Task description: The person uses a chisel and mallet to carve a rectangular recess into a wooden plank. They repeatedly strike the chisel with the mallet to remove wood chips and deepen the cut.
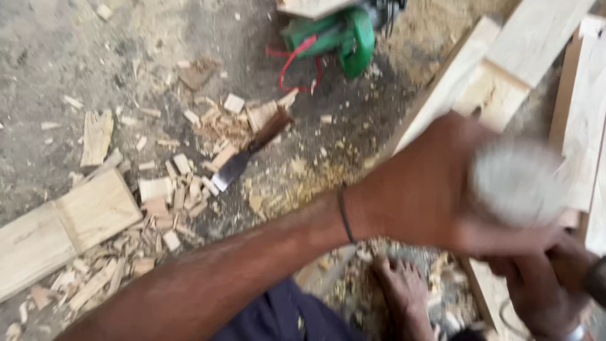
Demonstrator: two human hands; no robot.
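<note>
Gripping a blurred, pale round-headed object (517, 183), probably a mallet though the blur hides what it is, the left hand (423, 183) crosses the view from lower left, its grip closed around the thing's shaft just below the head. A thin dark band (344, 215) circles that wrist. Just under the mallet head, the right hand (543, 278) is wrapped shut around a brownish handle (571, 268), perhaps a chisel's; its working end is hidden. Both sit over a pale timber piece (492, 95) running up to the right of the mallet head, with a cut-out recess showing in it just above the left hand.

Judging by the recess and the heap of chips, a good deal of wood has already been chopped away; whether the recess is finished cannot be told, as the hands cover the spot being worked.

Below the mallet head a bare foot (404, 287) rests on shavings. Well left of the mallet head, a loose chisel (243, 158) with a brown handle lies on the dirt floor (50, 57) among wood chips (183, 189). Further left lies a notched plank (69, 224). Up and left of the mallet head, a green power tool (341, 35) with a red cord sits on sawdust.
</note>
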